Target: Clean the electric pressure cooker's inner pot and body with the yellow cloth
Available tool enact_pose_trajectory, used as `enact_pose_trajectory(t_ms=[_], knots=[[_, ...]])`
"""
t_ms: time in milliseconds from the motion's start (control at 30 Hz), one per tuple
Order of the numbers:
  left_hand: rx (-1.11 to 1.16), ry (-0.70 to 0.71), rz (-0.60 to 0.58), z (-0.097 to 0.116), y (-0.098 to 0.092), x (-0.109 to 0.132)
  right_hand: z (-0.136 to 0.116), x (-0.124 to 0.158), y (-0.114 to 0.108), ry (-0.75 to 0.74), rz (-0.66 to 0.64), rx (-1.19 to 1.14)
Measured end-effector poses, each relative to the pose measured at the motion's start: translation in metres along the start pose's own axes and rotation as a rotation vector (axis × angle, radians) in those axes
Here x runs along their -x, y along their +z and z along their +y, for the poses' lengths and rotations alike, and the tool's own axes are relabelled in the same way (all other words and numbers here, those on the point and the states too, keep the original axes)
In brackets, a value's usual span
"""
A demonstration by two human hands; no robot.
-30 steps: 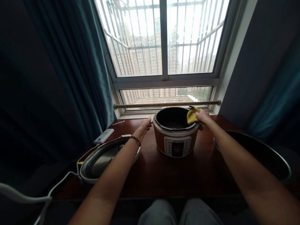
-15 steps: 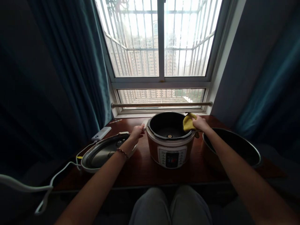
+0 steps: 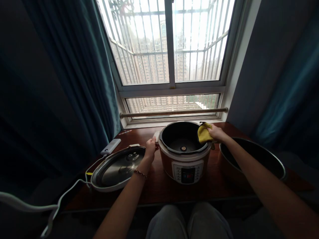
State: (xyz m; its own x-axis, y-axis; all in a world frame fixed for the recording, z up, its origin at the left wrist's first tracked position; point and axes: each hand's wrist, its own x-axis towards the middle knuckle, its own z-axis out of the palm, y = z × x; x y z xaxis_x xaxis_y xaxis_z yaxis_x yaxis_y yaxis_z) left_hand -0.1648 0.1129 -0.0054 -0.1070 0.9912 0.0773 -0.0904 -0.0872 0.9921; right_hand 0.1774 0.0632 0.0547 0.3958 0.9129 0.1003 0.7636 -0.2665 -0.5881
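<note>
An electric pressure cooker [image 3: 166,166], brown with a white control panel, stands upright and uncovered on the wooden table. Its dark inside is visible, with a small round metal spot on the bottom. My left hand [image 3: 150,148] is closed on the white side handle [image 3: 157,135] at the cooker's left. In my right hand [image 3: 216,133] is a yellow cloth [image 3: 204,133] with a dark edge, pressed against the right part of the cooker's rim. The right fingertips are partly hidden by the cloth.
Left of the cooker lies its lid [image 3: 119,168], inner side up. A white power strip [image 3: 111,146] with a white cable [image 3: 66,196] sits behind it. A large dark inner pot [image 3: 251,156] stands at the right, under my right forearm. A barred window is behind the table.
My left hand has moved in closer around the cooker's left handle. The cloth stays at the right rim in my right hand. The whole view has shifted slightly.
</note>
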Motion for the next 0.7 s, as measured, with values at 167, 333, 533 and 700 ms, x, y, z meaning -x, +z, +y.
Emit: enact_pose_trajectory(t_ms=[167, 333, 533, 700], knots=[[0.015, 0.01, -0.009, -0.0001, -0.0044, 0.0016, -0.0032, 0.0023, -0.0025, 0.019, -0.002, 0.068], [0.017, -0.002, -0.017, 0.0004, -0.0071, 0.0026, -0.0027, 0.0008, -0.0015, 0.019, -0.01, 0.096], [0.024, -0.017, -0.026, -0.0009, -0.0082, -0.0009, -0.001, 0.0009, 0.0008, 0.035, -0.009, 0.112], [0.053, -0.014, -0.009, -0.004, -0.0059, -0.0025, -0.0008, 0.0014, 0.0005, 0.032, -0.004, 0.128]])
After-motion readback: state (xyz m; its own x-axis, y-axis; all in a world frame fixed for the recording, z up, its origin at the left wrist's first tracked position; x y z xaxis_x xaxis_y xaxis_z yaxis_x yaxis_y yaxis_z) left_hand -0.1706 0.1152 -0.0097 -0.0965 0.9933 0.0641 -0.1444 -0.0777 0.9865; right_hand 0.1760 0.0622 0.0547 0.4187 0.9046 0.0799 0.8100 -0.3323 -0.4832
